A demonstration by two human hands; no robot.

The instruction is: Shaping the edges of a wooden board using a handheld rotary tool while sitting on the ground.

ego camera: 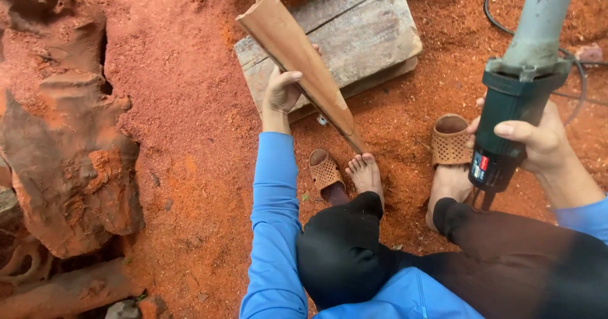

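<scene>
The wooden piece point(297, 62), a long tapered slab with a curved upper end, stands tilted over the ground point(190, 135), its narrow tip down near the person's bare foot point(366, 173) and its broad end up over the near-left corner of a weathered plank block point(354, 34). The left hand point(282, 94) grips it about midway, fingers wrapped behind it and the thumb pressed across the front edge. The right hand point(532, 145) is closed around the dark green body of a power tool point(513, 113), its fingers curled tight on the housing and the thumb laid along the top; the tool's pale grey upper part runs out of the top edge of the view.

The ground is loose reddish sawdust and earth, an outdoor work spot. Along the left edge lie rough, dust-coated root-like wood pieces point(69, 161). The plank block lies flat on the sawdust at the top centre. A tan perforated sandal point(326, 173) lies beside the bare foot, and a second sandal point(451, 142) is on the other foot to the right. A black cable point(573, 72) curves over the ground at the top right.

The tool's working end is cut off, the fingers behind the slab are hidden, and the cable's ends are out of view.
</scene>
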